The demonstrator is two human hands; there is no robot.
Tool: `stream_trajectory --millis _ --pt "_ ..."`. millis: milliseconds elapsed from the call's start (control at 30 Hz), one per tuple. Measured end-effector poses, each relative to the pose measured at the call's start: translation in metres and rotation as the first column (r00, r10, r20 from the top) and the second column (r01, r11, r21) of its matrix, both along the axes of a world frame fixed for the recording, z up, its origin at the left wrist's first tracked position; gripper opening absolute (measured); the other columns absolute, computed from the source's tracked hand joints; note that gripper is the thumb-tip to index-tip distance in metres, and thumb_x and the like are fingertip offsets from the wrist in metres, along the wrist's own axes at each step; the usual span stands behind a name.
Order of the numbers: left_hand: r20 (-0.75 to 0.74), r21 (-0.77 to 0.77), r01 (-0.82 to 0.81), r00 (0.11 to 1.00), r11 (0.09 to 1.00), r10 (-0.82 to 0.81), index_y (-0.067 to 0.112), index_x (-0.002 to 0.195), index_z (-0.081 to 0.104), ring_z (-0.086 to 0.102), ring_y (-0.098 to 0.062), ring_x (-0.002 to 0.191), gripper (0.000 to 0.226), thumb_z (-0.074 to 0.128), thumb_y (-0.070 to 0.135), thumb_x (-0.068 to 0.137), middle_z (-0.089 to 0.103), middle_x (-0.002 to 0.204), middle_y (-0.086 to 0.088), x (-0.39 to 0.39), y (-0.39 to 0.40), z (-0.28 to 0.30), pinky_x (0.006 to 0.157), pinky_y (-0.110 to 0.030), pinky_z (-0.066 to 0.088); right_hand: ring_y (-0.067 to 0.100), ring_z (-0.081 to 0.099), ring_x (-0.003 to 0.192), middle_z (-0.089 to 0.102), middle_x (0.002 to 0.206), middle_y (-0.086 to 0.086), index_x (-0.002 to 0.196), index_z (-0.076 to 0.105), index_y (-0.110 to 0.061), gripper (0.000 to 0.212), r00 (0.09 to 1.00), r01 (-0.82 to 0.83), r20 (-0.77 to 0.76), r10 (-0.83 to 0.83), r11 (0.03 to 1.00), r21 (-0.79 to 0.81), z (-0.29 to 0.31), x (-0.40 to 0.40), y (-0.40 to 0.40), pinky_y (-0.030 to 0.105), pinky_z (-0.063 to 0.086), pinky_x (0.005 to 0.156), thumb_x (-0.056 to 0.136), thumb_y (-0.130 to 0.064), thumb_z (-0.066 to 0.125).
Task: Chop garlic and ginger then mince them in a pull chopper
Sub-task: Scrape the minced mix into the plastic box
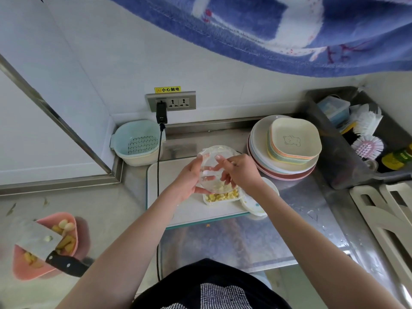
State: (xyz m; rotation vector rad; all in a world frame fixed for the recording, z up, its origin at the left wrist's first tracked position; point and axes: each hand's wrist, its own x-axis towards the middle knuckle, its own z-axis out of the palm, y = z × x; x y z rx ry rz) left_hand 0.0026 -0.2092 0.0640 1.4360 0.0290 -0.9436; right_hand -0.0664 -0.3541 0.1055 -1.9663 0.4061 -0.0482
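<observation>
Chopper bowl (213, 175), clear, tilted over the white dish (220, 198): left hand (189, 181) grips its rim, right hand (238, 172) fingers scraping mince out. Whole cloves wait in the pink bowl (66, 237), so there's more left to do, I'd say.

Chopper bowl (208, 172): you hold this clear plastic cup tilted above the tray, minced bits stuck inside.
Tray (221, 197): small white dish on the cutting board, holding pale yellow chopped pieces.
Chopper lid (254, 202): white, just right of the tray.
Knife (48, 248): lies across the pink bowl (73, 221) of cloves.
</observation>
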Motion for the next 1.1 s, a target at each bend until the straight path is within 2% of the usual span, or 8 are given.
stream_trajectory --millis 133,300,500,600,733,833,967,1100 --pt "0.014 -0.037 0.041 0.999 0.998 -0.040 0.037 0.142 0.038 0.061 -0.017 0.110 0.050 0.034 0.056 0.095 0.052 0.132 0.001 0.000 0.000 -0.002 0.071 -0.049 0.058 0.017 0.057 0.041 0.065 0.056 0.011 0.076 0.075 -0.008 0.038 0.998 0.047 0.028 -0.048 0.998 0.037 0.005 0.004 -0.001 0.026 0.050 0.042 0.093 -0.037 0.059" --pt "0.029 -0.029 0.003 1.000 1.000 -0.002 0.037 0.141 0.038 0.058 -0.015 0.110 0.069 0.049 0.061 0.077 0.051 0.132 0.004 0.003 0.006 -0.005 0.071 -0.049 0.059 0.015 0.059 0.040 0.067 0.057 0.008 0.074 0.075 -0.012 0.037 0.985 -0.085 -0.153 0.074 0.994 -0.064 0.000 -0.005 -0.008 0.018 0.047 0.045 0.093 -0.039 0.058" --pt "0.009 -0.013 -0.044 0.999 0.999 0.044 0.023 0.123 0.053 0.063 -0.014 0.104 0.060 0.055 0.056 0.073 0.058 0.119 0.009 0.005 0.003 -0.009 0.066 -0.048 0.059 0.018 0.068 0.059 0.072 0.069 0.003 0.087 0.076 -0.005 0.028 1.000 0.003 -0.014 -0.002 0.996 0.093 -0.014 -0.001 -0.009 0.031 0.059 0.065 0.093 -0.028 0.060" --pt "0.046 -0.007 -0.041 0.998 0.999 0.041 0.028 0.115 0.056 0.062 -0.012 0.104 0.053 0.062 0.056 0.070 0.057 0.120 0.008 0.006 0.005 -0.006 0.064 -0.045 0.059 0.021 0.069 0.055 0.074 0.071 0.004 0.066 0.073 -0.020 0.033 0.984 -0.094 -0.152 0.094 0.996 0.005 -0.019 -0.011 -0.014 0.023 0.056 0.057 0.091 -0.036 0.061" --pt "0.078 0.032 -0.065 0.995 0.997 0.063 0.021 0.134 0.049 0.060 -0.014 0.109 0.051 0.066 0.035 0.087 0.052 0.127 0.007 0.011 0.008 -0.011 0.067 -0.047 0.060 0.014 0.066 0.051 0.070 0.061 -0.001 0.081 0.077 -0.013 0.030 0.997 0.071 -0.006 -0.072 0.993 -0.093 -0.021 -0.015 -0.036 0.016 0.052 0.054 0.090 -0.037 0.061" --pt "0.166 0.092 -0.072 0.984 0.993 0.056 0.022 0.125 0.052 0.060 -0.018 0.107 0.043 0.068 0.016 0.086 0.049 0.122 0.006 0.011 0.004 -0.012 0.067 -0.045 0.060 0.004 0.059 0.043 0.068 0.058 0.000 0.078 0.075 -0.017 0.030 0.999 -0.019 -0.045 0.008 0.968 -0.250 -0.026 -0.011 -0.030 0.013 0.047 0.051 0.091 -0.039 0.060" --pt "0.305 0.153 -0.080 0.952 0.985 0.030 0.032 0.117 0.048 0.056 -0.009 0.093 0.037 0.066 0.017 0.088 0.043 0.108 0.015 0.009 -0.001 -0.014 0.057 -0.033 0.059 0.011 0.063 0.047 0.069 0.059 0.003 0.063 0.070 -0.027 0.031 0.990 -0.094 -0.118 0.073 0.978 -0.184 -0.036 -0.026 -0.025 0.017 0.049 0.053 0.090 -0.041 0.061" --pt "0.426 0.221 -0.053 0.904 0.974 -0.047 0.028 0.127 0.046 0.053 -0.009 0.094 0.039 0.061 0.023 0.092 0.040 0.118 0.010 0.009 0.001 -0.020 0.049 -0.020 0.053 0.010 0.063 0.050 0.069 0.058 0.002 0.075 0.077 -0.014 0.034 0.995 0.079 -0.046 -0.086 0.987 -0.142 -0.033 -0.022 -0.034 0.011 0.043 0.050 0.089 -0.041 0.062"
